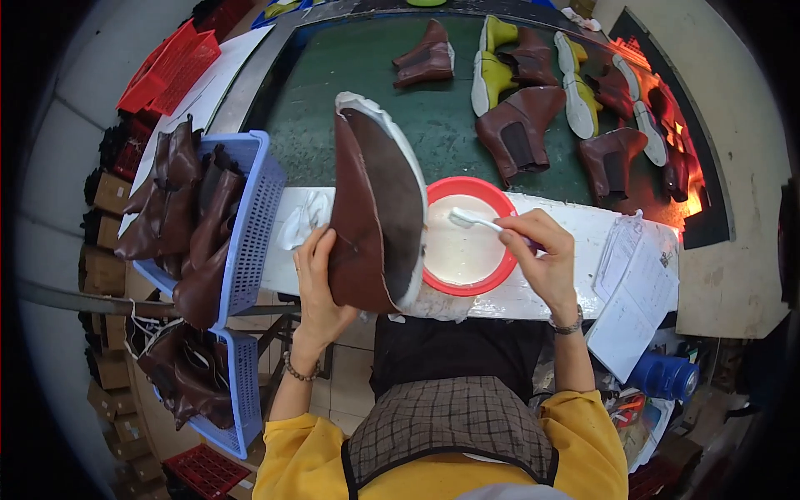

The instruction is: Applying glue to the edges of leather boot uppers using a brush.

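Observation:
My left hand point(315, 287) grips a brown leather boot upper point(354, 242) on its left side, holding it tilted with the sole side facing right. Its bottom is dark grey-brown with a whitish band along the edge. In my right hand point(543, 254) is a toothbrush point(483, 222), held by its handle. The white-coated bristles hover over a red bowl point(472, 184) of cream-white liquid. Beside my left fingers lies a crumpled white cloth or paper point(304, 221). The boot upper covers part of the bowl's left side.
A blue basket point(254, 225) of brown boot uppers stands at left, above another blue basket point(243, 392). Across the green work surface point(350, 62) are boot uppers point(521, 129) and yellow-and-white soles point(493, 79). An orange glow lights the far right. Papers point(633, 287) hang over the white ledge.

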`<move>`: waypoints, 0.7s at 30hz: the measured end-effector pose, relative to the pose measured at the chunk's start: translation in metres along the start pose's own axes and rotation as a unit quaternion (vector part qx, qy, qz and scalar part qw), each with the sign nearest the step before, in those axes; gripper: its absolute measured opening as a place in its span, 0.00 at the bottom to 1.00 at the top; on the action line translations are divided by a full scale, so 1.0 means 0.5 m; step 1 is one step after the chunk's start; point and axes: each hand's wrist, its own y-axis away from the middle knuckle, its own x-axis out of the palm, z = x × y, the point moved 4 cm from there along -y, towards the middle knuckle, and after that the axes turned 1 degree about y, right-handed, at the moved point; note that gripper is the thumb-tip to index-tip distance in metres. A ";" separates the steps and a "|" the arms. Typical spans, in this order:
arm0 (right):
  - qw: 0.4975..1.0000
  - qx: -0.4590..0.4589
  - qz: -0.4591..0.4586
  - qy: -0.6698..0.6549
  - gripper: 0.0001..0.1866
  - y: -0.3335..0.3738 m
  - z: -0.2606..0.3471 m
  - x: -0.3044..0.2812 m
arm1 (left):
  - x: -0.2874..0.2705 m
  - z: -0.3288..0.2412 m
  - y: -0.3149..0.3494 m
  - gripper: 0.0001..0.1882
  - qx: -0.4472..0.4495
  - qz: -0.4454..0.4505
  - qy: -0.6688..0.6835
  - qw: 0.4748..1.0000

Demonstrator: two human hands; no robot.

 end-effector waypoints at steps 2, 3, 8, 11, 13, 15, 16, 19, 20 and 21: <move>1.000 -0.029 0.007 -0.002 0.08 -0.011 0.009 0.007 | 0.005 -0.022 0.000 0.54 0.042 0.024 0.032 0.998; 1.000 -0.025 0.002 0.001 0.08 -0.022 0.005 0.004 | 0.007 -0.024 -0.001 0.54 0.046 0.028 0.037 0.998; 0.989 -0.115 -0.086 0.019 0.09 -0.103 0.007 -0.025 | 0.012 -0.042 0.003 0.54 0.109 0.057 0.112 0.986; 0.988 -0.134 -0.071 0.012 0.10 -0.100 0.011 -0.032 | 0.017 -0.041 -0.007 0.53 0.054 0.022 0.131 0.990; 0.993 -0.116 -0.038 0.004 0.10 -0.077 0.012 -0.023 | 0.034 -0.026 -0.010 0.53 0.022 -0.022 0.165 0.986; 0.992 -0.118 -0.035 -0.024 0.10 -0.046 0.016 -0.012 | 0.033 -0.041 -0.032 0.53 0.007 -0.042 0.140 0.989; 0.992 -0.117 -0.032 -0.026 0.10 -0.033 0.015 -0.005 | 0.034 -0.045 -0.039 0.53 -0.004 -0.058 0.122 0.991; 0.990 -0.114 -0.031 -0.075 0.11 -0.008 0.015 0.007 | 0.044 -0.043 -0.054 0.53 0.006 -0.096 0.103 0.990; 0.990 -0.116 -0.024 -0.070 0.11 -0.002 0.017 0.009 | 0.048 -0.043 -0.061 0.53 0.004 -0.095 0.103 0.990; 0.991 -0.118 -0.017 -0.065 0.12 0.003 0.020 0.010 | 0.047 -0.044 -0.069 0.53 0.014 -0.118 0.095 0.988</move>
